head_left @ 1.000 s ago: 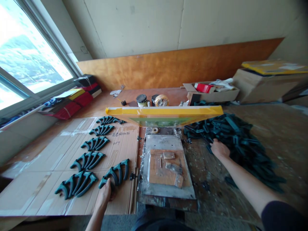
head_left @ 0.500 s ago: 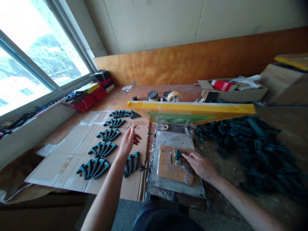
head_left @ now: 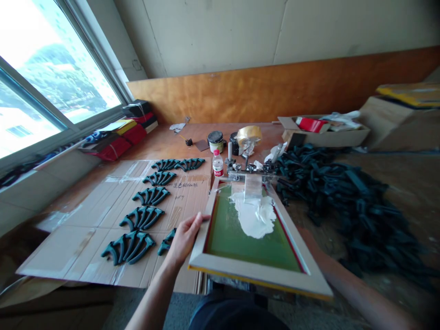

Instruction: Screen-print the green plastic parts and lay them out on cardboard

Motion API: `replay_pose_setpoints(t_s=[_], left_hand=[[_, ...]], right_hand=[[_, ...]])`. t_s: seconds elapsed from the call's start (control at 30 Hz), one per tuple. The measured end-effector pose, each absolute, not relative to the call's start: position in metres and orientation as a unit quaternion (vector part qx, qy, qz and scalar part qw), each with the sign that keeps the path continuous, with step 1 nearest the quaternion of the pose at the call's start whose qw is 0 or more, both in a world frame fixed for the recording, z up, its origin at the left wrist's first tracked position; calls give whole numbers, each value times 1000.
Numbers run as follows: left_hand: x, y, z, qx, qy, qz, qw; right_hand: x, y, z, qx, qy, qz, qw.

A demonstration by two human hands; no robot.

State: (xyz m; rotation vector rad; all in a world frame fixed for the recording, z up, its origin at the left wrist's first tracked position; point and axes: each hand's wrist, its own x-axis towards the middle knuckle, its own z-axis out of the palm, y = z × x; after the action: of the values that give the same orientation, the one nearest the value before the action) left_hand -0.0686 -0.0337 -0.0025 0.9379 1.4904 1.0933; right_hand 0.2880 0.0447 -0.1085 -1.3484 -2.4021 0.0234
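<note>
A screen printing frame (head_left: 259,278) with a green mesh lies low in front of me, hinged at its far end. Thick white ink (head_left: 256,220) covers part of the mesh, with a pale squeegee (head_left: 253,187) resting at its far side. My left hand (head_left: 187,233) is closed at the frame's left edge. On the right, my right hand (head_left: 306,240) is mostly hidden behind the frame's edge, and its fingers do not show. Rows of dark green curved handles (head_left: 129,247) lie on the cardboard at left. The frame covers the jig beneath it.
A large heap of dark green parts (head_left: 347,197) lies at right. Behind the frame stand a bottle with a red cap (head_left: 217,163), an ink tub (head_left: 215,141) and a tape roll (head_left: 249,133). An open carton (head_left: 330,136) is farther back.
The printing frame has swung down from its raised position over the jig and green piece. My left hand has moved down to its edge; my right hand has left the piece.
</note>
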Motion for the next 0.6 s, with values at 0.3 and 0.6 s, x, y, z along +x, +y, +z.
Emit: replay_pose_setpoints(t_s=[0.3,0.6], left_hand=[[-63,-48,-110,355,706,377,483],[-69,-48,-122,419,703,346,458]], right_hand=[[208,100,-38,-479,-866,7,142],[227,41,-59,-264,-956,90,88]])
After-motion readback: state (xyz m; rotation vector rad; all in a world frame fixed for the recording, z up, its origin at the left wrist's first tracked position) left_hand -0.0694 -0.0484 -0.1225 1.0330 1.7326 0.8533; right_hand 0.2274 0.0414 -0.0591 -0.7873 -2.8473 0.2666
